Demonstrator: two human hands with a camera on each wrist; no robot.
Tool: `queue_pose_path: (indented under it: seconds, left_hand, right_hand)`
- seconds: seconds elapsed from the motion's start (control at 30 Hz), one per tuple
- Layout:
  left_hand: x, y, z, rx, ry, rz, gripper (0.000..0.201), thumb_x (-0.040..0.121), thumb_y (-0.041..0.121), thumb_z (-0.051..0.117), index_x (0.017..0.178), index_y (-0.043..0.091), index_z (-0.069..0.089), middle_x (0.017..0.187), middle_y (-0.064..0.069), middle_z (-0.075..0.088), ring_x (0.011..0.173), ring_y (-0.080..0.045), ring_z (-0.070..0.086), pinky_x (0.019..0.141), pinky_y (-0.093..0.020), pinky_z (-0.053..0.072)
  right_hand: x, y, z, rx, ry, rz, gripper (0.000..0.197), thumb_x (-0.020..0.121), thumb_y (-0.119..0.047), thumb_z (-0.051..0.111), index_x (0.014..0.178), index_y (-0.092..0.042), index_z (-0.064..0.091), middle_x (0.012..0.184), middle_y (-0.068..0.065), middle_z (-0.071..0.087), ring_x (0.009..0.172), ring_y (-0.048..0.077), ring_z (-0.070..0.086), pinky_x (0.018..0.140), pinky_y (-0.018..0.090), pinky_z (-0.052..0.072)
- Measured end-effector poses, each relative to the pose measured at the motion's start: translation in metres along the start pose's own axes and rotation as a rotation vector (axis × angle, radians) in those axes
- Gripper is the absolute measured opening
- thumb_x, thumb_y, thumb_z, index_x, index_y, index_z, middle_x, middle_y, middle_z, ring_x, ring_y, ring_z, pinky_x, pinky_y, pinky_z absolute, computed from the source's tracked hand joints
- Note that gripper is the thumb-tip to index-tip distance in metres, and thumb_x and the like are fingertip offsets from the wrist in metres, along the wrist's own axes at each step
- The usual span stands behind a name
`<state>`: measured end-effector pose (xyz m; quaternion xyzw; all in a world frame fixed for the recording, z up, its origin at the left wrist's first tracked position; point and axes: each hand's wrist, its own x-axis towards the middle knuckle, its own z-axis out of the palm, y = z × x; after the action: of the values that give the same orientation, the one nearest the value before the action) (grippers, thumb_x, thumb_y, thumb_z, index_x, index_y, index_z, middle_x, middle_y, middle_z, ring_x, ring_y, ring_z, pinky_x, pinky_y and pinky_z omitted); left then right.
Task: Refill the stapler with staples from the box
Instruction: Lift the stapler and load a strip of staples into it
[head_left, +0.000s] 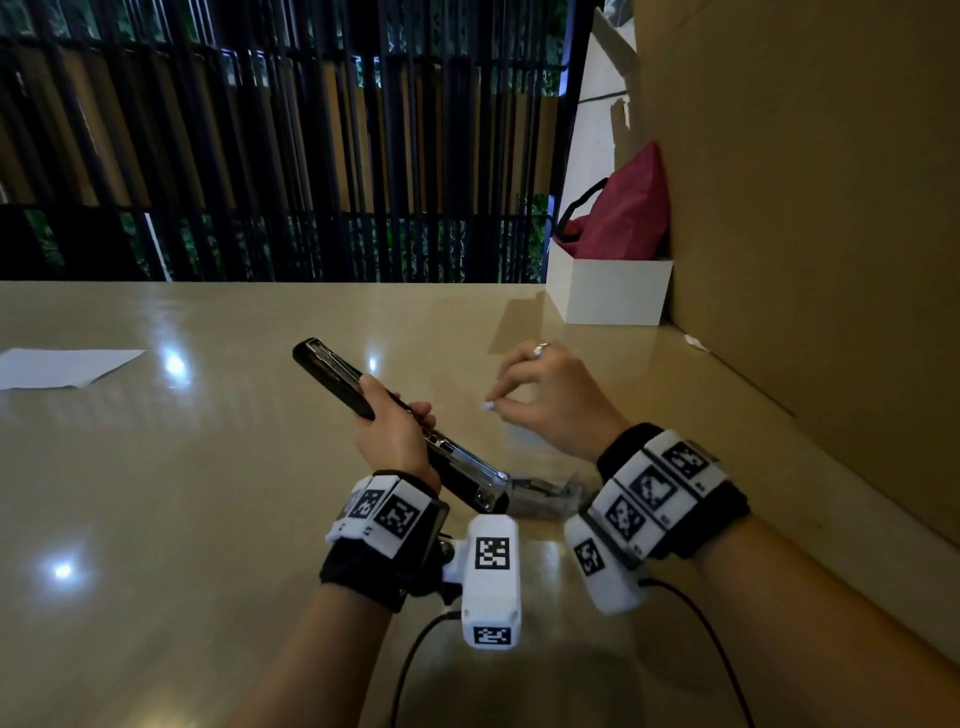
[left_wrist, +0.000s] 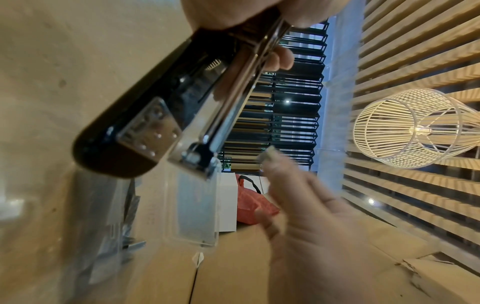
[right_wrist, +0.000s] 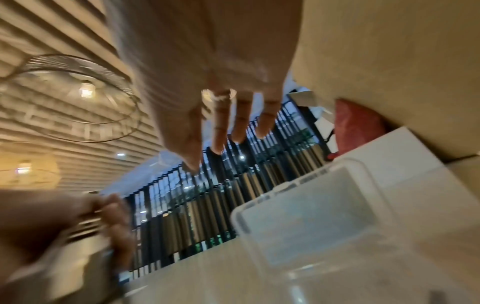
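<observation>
My left hand (head_left: 395, 422) grips a black stapler (head_left: 332, 371) swung open, one arm pointing up and away, the chrome magazine (head_left: 457, 457) slanting down toward me. The left wrist view shows the black base with its metal anvil plate (left_wrist: 149, 131) beside the magazine (left_wrist: 228, 98). My right hand (head_left: 530, 395) hovers just right of the stapler, fingers relaxed (right_wrist: 221, 127), holding nothing that I can see. A clear plastic staple box (head_left: 545, 493) lies open on the table between my wrists, its lid (left_wrist: 192, 205) raised and staples (left_wrist: 124, 226) inside.
The beige table (head_left: 208, 467) carries a white paper sheet (head_left: 67, 366) at far left and a white box (head_left: 608, 293) with a red bag (head_left: 623, 208) at back right. A cardboard wall (head_left: 805, 208) closes the right side. Black railing runs behind.
</observation>
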<state>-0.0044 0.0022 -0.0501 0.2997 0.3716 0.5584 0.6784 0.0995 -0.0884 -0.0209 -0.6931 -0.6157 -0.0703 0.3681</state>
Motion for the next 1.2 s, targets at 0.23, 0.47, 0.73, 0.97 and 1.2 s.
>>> queue_pose_path:
  seconds: [0.23, 0.47, 0.73, 0.97, 1.2]
  left_hand:
    - [-0.004, 0.002, 0.001, 0.005, -0.018, -0.017, 0.036, 0.094, 0.043, 0.039, 0.07, 0.017, 0.041, 0.06, -0.003, 0.05, 0.049, -0.014, 0.045, 0.05, -0.023, 0.04]
    - [-0.004, 0.003, 0.002, -0.002, -0.03, -0.002, 0.035, 0.095, 0.042, 0.038, 0.071, 0.017, 0.04, 0.06, -0.003, 0.049, 0.049, -0.014, 0.044, 0.05, -0.023, 0.039]
    - [-0.006, 0.002, 0.006, -0.036, -0.036, -0.017, 0.035, 0.095, 0.041, 0.039, 0.07, 0.017, 0.04, 0.059, -0.003, 0.048, 0.048, -0.014, 0.043, 0.048, -0.022, 0.038]
    - [-0.006, 0.002, 0.008, -0.172, -0.061, -0.09, 0.037, 0.095, 0.044, 0.038, 0.071, 0.016, 0.038, 0.061, -0.004, 0.048, 0.049, -0.015, 0.045, 0.051, -0.026, 0.04]
    - [-0.003, 0.003, 0.007, -0.286, -0.069, -0.09, 0.041, 0.094, 0.05, 0.036, 0.105, 0.011, 0.041, 0.065, -0.002, 0.05, 0.05, -0.011, 0.05, 0.054, -0.023, 0.045]
  right_hand:
    - [-0.001, 0.023, 0.003, -0.365, -0.47, 0.487, 0.013, 0.08, -0.024, 0.068, 0.089, -0.016, 0.074, 0.118, 0.004, 0.058, 0.121, 0.027, 0.037, 0.102, 0.043, 0.036]
    - [-0.014, 0.018, 0.009, -0.776, -0.511, 0.152, 0.018, 0.085, -0.024, 0.057, 0.091, -0.021, 0.073, 0.152, 0.0, 0.029, 0.137, 0.03, 0.018, 0.109, 0.049, 0.018]
    - [-0.022, 0.028, 0.012, -0.966, -0.639, 0.086, 0.017, 0.085, -0.022, 0.06, 0.097, -0.018, 0.072, 0.159, 0.0, 0.014, 0.145, 0.034, -0.001, 0.112, 0.058, 0.007]
    - [-0.025, 0.015, 0.002, -0.554, -0.31, 0.172, 0.031, 0.087, -0.032, 0.044, 0.102, -0.029, 0.072, 0.15, -0.002, 0.036, 0.14, 0.024, 0.016, 0.112, 0.046, 0.011]
    - [-0.03, -0.005, 0.004, 0.452, -0.266, 0.299, 0.044, 0.077, -0.019, 0.074, 0.119, -0.02, 0.061, 0.111, -0.005, 0.062, 0.095, 0.008, 0.061, 0.08, 0.011, 0.048]
